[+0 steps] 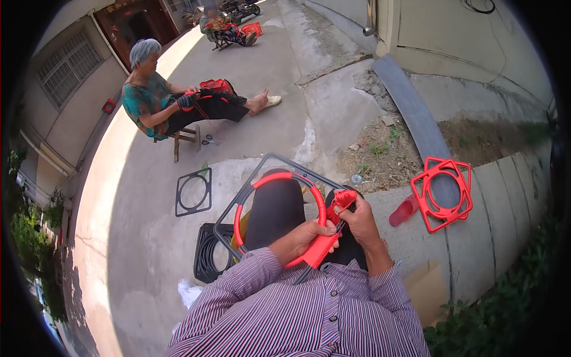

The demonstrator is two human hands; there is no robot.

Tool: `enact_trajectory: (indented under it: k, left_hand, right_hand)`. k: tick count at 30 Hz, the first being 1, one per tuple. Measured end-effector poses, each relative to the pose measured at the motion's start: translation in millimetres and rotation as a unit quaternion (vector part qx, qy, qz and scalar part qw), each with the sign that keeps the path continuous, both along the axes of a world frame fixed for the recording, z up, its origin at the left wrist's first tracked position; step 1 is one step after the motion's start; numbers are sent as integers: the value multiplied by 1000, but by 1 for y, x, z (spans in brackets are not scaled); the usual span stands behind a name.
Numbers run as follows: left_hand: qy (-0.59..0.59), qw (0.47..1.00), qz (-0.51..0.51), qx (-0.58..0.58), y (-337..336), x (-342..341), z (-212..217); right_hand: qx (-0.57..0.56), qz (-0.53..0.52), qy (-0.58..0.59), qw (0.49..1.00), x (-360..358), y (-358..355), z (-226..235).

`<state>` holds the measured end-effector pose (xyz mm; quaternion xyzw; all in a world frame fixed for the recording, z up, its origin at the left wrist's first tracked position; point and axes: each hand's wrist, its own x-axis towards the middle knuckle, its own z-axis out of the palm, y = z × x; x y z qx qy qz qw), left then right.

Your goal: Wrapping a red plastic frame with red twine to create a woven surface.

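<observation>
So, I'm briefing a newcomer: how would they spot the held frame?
Find the striped, buttoned shirt at the bottom. Above it is a black square frame. Unlike the bare black frame on grey concrete, its round ring is partly covered in red.

Left grip (306, 237) holds a toothed red strip (320, 250) at a black frame (236, 200) — right grip (358, 224) pinches a red bundle (345, 198) — red frames (419, 191) lie farther right

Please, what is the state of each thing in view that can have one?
Held frame: ring partly red-covered
Left grip: closed on red flap
Right grip: closed on red bundle
Lone black frame: lying flat
Black frames: stacked
Red frames: overlapping, askew
Scissors: open or shut, unclear
</observation>
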<state>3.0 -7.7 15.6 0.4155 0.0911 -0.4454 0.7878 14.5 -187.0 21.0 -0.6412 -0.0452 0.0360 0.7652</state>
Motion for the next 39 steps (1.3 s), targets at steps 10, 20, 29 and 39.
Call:
enact_trajectory:
  k: [10, 20, 29, 39]
  left_hand:
    - [25, 999, 9, -31, 7, 16, 4]
    - [36, 993, 111, -20, 17, 24, 15]
    - [44, 988, 146, 27, 19, 23, 19]
    - [94, 985, 146, -8, 22, 11, 4]
  right_hand:
    - [-461, -160, -187, 853, -26, -24, 42]
    - [93, -141, 36, 985, -98, -101, -8]
    - [289, 22, 220, 931, -160, -101, -83]
    - [397, -364, 196, 819, -114, -201, -122]
